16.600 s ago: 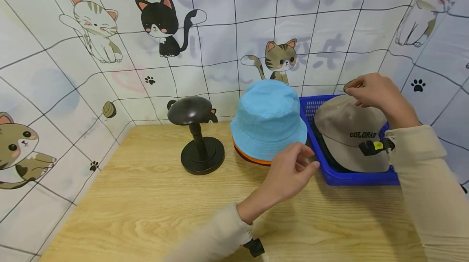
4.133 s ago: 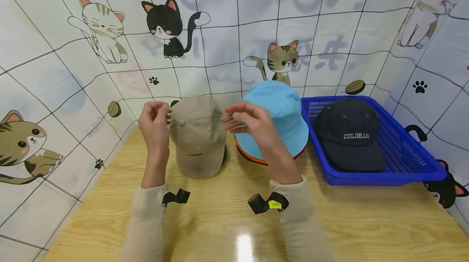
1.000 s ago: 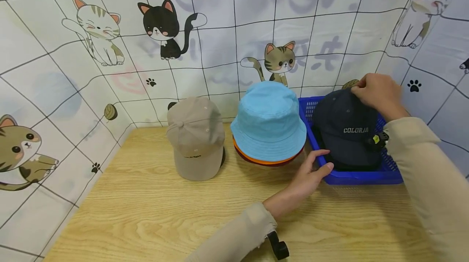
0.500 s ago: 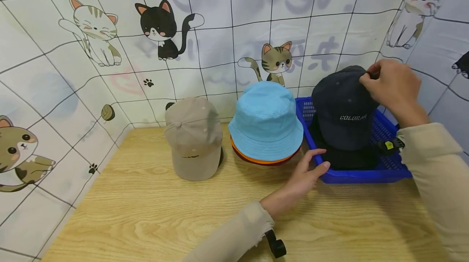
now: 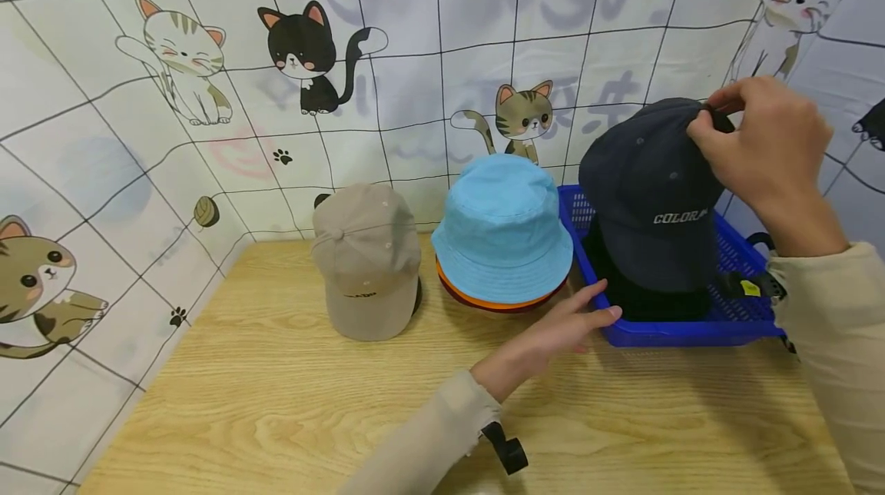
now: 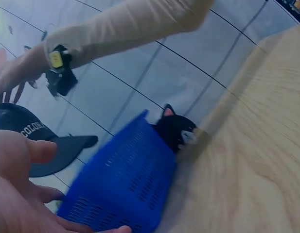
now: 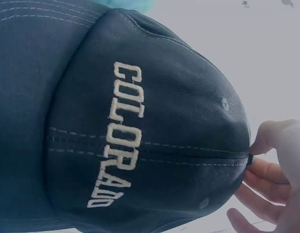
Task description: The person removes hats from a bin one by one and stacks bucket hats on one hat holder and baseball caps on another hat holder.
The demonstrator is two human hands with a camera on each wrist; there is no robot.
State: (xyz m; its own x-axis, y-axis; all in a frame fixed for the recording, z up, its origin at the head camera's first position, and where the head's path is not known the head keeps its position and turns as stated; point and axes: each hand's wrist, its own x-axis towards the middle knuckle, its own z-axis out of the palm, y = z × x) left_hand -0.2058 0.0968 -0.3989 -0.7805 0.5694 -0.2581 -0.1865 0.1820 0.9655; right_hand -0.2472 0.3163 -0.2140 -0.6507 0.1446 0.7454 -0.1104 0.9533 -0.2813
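A navy baseball cap (image 5: 653, 195) lettered COLORADO hangs above the blue basket (image 5: 691, 335), brim facing front. The thumb and fingers of my right hand (image 5: 770, 149) pinch it by the top of its crown; the right wrist view shows this pinch on the cap (image 7: 154, 131) up close. My left hand (image 5: 549, 333) lies at the basket's front left corner, fingers stretched out by the rim. In the left wrist view those fingers are beside the basket's wall (image 6: 135, 170). Beneath the navy cap, a black item (image 5: 643, 303), apparently another cap, lies in the basket, partly hidden.
A beige cap (image 5: 366, 249) sits on a stand at the left, nearly all of which it hides. Between it and the basket, a light blue bucket hat (image 5: 508, 226) tops a stack with orange and dark red brims. Everything stands on a wooden table (image 5: 290, 403) against a cat-printed wall.
The beige cap went from the basket to the black stand. Within the last second, my right hand has raised the navy cap out of the basket; my left hand has stayed near the corner.
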